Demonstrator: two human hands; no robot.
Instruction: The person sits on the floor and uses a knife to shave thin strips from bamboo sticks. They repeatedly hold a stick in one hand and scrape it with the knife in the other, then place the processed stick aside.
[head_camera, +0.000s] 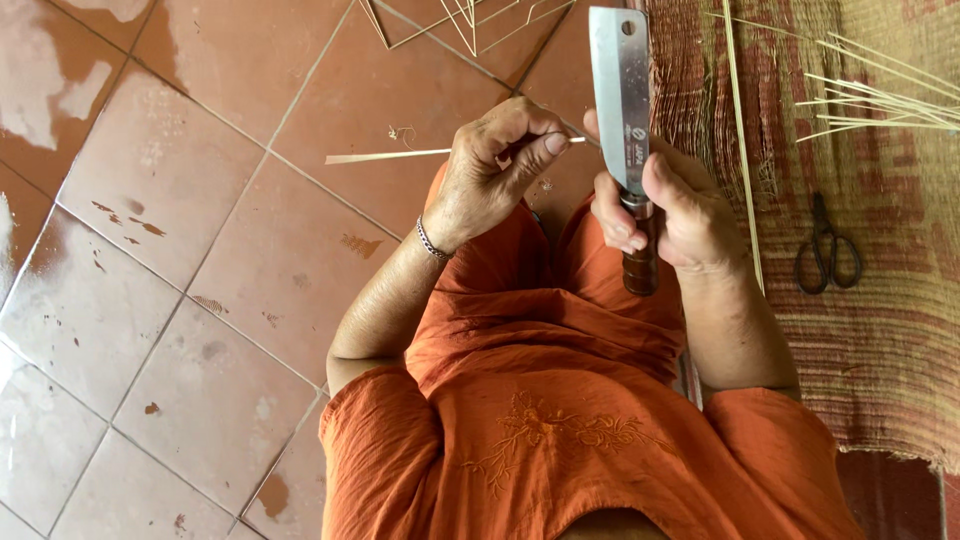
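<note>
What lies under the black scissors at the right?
The scissors lie flat on a woven mat of reddish and tan stripes. The mat covers whatever floor is beneath it. Loose thin bamboo strips rest on the mat farther up, apart from the scissors.

"Where is there open room?"
"To the left: bare floor tiles (170, 300) with nothing on them but stains."
"And to the right?"
"The woven mat (890, 330) carries scissors (827, 250) and loose bamboo strips (880, 100). More strips (460, 20) lie ahead, past the cleaver (620, 90)."
</note>
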